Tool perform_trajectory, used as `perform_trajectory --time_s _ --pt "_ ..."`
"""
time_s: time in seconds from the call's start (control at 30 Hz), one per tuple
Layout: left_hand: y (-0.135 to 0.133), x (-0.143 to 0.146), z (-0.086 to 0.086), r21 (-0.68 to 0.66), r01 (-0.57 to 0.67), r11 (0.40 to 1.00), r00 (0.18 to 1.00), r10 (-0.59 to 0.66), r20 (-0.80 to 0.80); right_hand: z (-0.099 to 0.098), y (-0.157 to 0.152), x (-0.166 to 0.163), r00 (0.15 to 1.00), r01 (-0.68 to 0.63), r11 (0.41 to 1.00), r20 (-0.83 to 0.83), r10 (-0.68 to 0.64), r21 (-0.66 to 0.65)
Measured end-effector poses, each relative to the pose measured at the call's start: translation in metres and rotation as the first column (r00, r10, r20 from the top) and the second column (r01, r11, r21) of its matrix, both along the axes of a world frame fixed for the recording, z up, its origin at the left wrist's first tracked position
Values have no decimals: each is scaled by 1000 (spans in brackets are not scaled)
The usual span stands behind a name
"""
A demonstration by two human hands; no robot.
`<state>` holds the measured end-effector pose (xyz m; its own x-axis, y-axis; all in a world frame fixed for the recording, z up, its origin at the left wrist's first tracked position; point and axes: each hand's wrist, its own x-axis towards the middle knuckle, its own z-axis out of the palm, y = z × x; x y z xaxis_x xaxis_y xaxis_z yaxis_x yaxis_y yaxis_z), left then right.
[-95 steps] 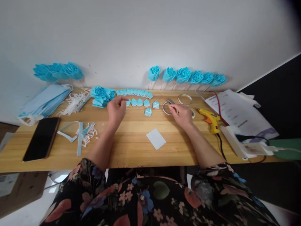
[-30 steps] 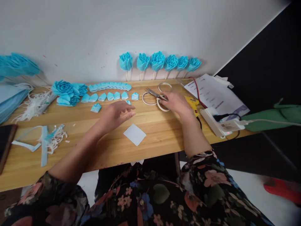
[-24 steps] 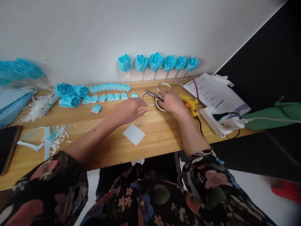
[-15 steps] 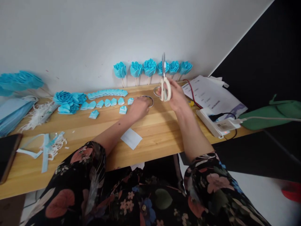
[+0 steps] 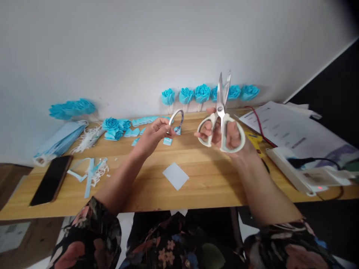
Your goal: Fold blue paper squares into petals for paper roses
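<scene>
My left hand (image 5: 153, 136) pinches a narrow roll of tape (image 5: 171, 118), held upright on edge above the table. My right hand (image 5: 217, 137) is closed around a pair of scissors (image 5: 220, 109) with off-white handles. Fingers and thumb pass through the two loops, and the blades point up, spread apart. A pale blue square of paper (image 5: 176, 176) lies flat on the wood between my forearms. Small folded blue pieces (image 5: 167, 141) sit just under and beyond the tape, some of them hidden by my left hand.
Blue paper roses (image 5: 202, 93) on sticks stand along the wall. Left are more roses (image 5: 112, 127), blue sheets (image 5: 63, 142), white strings (image 5: 88, 138), paper scraps (image 5: 95, 172) and a phone (image 5: 52, 181). Right are printed papers (image 5: 297, 134), a yellow tool (image 5: 254, 141) and a power strip (image 5: 291, 170).
My left hand has lifted the tape roll off the table. The scissors, edge-on and looking closed before, now face me with blades spread. The view has shifted left.
</scene>
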<state>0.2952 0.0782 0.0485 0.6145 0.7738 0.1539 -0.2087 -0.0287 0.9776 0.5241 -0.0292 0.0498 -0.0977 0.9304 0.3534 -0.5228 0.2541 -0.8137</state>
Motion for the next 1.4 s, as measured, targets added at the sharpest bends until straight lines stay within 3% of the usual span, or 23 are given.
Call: perform_trajectory --time_s 0.17,0.37,0.67,0.9,1.4 --pt "-1 -20 -4 -101 -10 995 992 23 125 -16 4 -24 964 -262 965 32 263 -28" --pt "7 -27 -11 -150 -17 989 986 42 163 -32 1 -30 906 -395 916 133 401 -74" --pt "9 -25 -18 -204 17 979 991 11 134 -34 1 -32 871 -413 902 237 431 -124" --pt "6 -23 -21 -170 46 984 991 -25 128 -32 0 -35 865 -395 905 266 424 -158" --pt "-11 -18 -37 93 103 990 991 -94 -96 -34 2 -38 866 -410 898 239 438 -162"
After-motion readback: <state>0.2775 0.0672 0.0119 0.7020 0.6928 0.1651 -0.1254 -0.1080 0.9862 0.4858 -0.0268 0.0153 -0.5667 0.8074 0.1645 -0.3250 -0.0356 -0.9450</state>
